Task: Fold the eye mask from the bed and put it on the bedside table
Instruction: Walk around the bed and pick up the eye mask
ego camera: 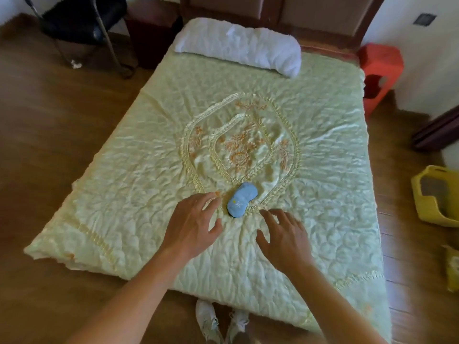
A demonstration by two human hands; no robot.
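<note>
1. While both hands hover low over the bed (149,135), nothing's held.
2. Far left: black chair (82,18) on wood floor (49,108).
3. L hand (193,224): fingers spread apart, empty, just left of eye mask.
4. Eye mask (239,199), light blue, lies unfolded on quilt w/ floral center, btwn both hands.
5. R hand (285,234): fingers splayed, empty, just right of & below mask.
6. Pillow (238,45) at headboard end.
7. Right: red stool (380,63), yellow basket (434,194).

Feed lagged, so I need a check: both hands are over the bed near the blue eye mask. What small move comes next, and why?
Probably reach both hands forward onto the eye mask: it lies flat, untouched, with the left hand and right hand open just short of it.
</note>
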